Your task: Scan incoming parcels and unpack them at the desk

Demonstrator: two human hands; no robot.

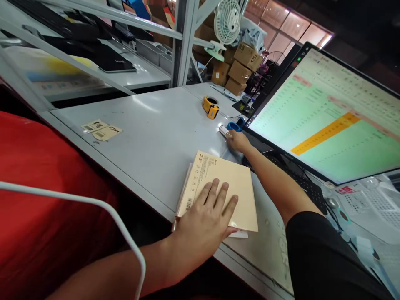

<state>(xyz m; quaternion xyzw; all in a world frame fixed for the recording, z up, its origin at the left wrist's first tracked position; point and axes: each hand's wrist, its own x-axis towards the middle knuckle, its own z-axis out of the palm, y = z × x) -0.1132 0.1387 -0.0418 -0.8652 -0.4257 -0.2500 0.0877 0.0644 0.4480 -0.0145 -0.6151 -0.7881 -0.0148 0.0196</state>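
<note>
My left hand (208, 212) lies flat, fingers stretched, over a cream-coloured flat package (236, 179) with printed text and a barcode. Its thumb sits by the package's near edge, and white paper (239, 234) peeks out beneath. Farther off, my right hand (239, 141) reaches to the table beside the monitor, its fingers closed around a small pale stick-shaped thing (223, 131) whose kind I cannot make out. Right behind that hand is a blue ring-shaped object (233, 126). A yellow and black device with a round opening (210, 107) rests farther back.
The tilted monitor (328, 112) stands at right above a black keyboard (308, 187). Two handwritten tags (101, 130) lie at left on the grey table (146, 146). A fan (226, 25), cartons (240, 68) and metal frame posts (184, 46) are behind. A white cable (93, 202) crosses the lower left.
</note>
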